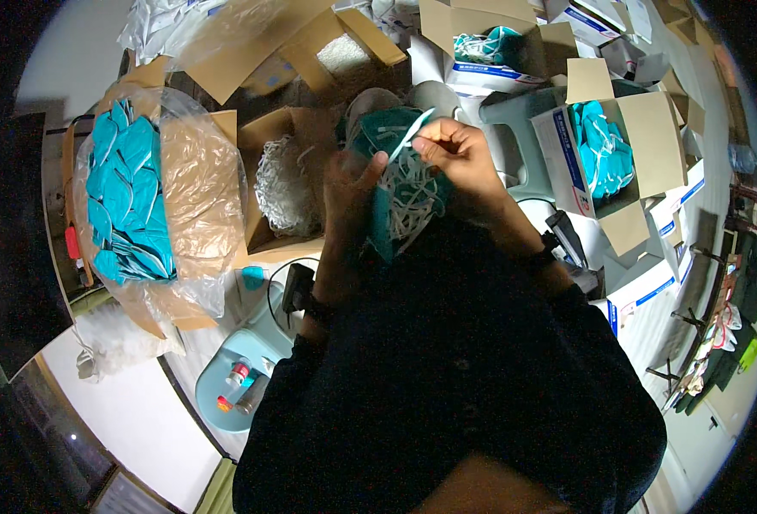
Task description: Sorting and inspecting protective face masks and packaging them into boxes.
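In front of my lap a teal face mask [412,134] is held up, seen nearly edge-on. My right hand [459,156] pinches it at its right side between thumb and fingertips. From the left, my left hand [352,178] meets its lower end with the thumb; its other fingers are in shadow. Below both hands, a tangle of white elastic straps [412,199] lies over teal fabric [381,224] on my lap.
At left, a plastic-lined carton holds many teal mask pieces [130,184]; beside it is a carton of white straps [282,188]. Strapped masks fill open boxes at right [601,154] and far right-centre [491,47]. A pale blue stool [213,390] bears a bottle [238,374].
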`<state>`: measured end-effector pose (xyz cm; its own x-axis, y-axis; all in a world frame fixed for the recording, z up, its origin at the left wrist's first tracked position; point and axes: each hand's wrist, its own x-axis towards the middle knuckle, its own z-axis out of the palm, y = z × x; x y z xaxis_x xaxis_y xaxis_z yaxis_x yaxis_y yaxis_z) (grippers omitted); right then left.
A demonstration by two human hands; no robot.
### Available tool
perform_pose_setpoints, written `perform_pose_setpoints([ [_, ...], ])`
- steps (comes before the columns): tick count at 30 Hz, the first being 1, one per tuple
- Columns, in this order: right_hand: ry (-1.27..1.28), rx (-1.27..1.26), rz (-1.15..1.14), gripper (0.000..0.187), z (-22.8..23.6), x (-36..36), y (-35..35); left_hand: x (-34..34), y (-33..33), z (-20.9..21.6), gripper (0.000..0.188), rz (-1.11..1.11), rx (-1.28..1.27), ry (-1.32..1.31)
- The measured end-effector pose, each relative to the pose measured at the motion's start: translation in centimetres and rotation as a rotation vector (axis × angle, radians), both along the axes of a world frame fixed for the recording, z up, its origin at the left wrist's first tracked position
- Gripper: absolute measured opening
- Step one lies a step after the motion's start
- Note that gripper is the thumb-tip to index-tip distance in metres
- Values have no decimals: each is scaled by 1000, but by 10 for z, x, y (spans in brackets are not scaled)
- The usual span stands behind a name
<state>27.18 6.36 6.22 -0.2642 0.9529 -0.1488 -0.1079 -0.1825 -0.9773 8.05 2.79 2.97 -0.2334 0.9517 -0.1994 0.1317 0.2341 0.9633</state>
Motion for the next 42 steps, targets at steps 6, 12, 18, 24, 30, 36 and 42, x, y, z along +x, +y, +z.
perform_pose_setpoints([
  [6,14,99,65,7,-2,-2,2,15,6,44,25,-264,294,424],
  [12,-59,177,-160,8,-28,5,11,17,2,42,8,-254,472,491],
  [18,-152,169,-140,8,-28,-2,15,15,-13,40,8,-117,358,405],
  [24,-102,154,-147,7,-25,-15,12,15,-26,77,10,-93,287,562],
  [30,-32,286,-115,7,-73,23,26,-29,-41,93,7,21,404,532],
  [36,-743,679,-70,16,2,-26,-2,-40,-21,71,7,141,244,179],
  [42,-551,724,65,20,-3,-55,-24,-27,-19,67,5,40,201,113],
])
